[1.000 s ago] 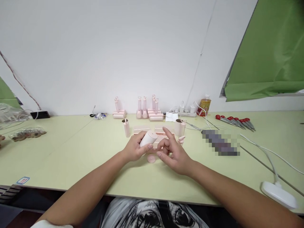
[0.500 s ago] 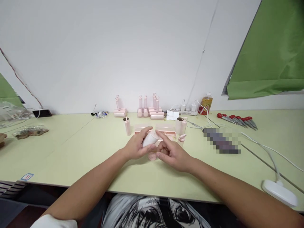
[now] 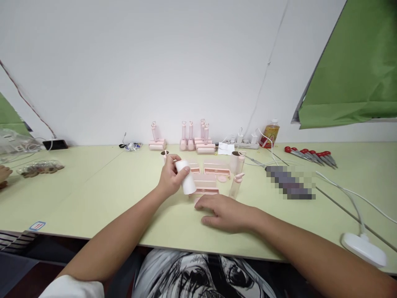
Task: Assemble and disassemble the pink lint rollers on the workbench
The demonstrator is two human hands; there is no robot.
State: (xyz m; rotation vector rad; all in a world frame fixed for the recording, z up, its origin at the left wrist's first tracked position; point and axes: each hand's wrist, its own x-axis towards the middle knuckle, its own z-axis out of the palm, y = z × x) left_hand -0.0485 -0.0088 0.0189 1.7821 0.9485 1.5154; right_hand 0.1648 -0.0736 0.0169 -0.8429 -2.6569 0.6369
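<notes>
- Fingers of the left hand (image 3: 170, 177) are holding the roll (image 3: 186, 179), tilted.
- Right hand (image 3: 226, 212), fingers parted, is hanging right of the roll — half-covering a cap (image 3: 196, 200).
- Roll-handling seems to be occupying this step; taking the cap would need pinching.

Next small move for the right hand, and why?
Probably curl the right hand onto the pink piece at its fingertips. The piece is partly hidden, but it looks like the nearest part; the right hand's thumb and fingers are apart with nothing visibly held, while the left hand grips the white roll.
</notes>
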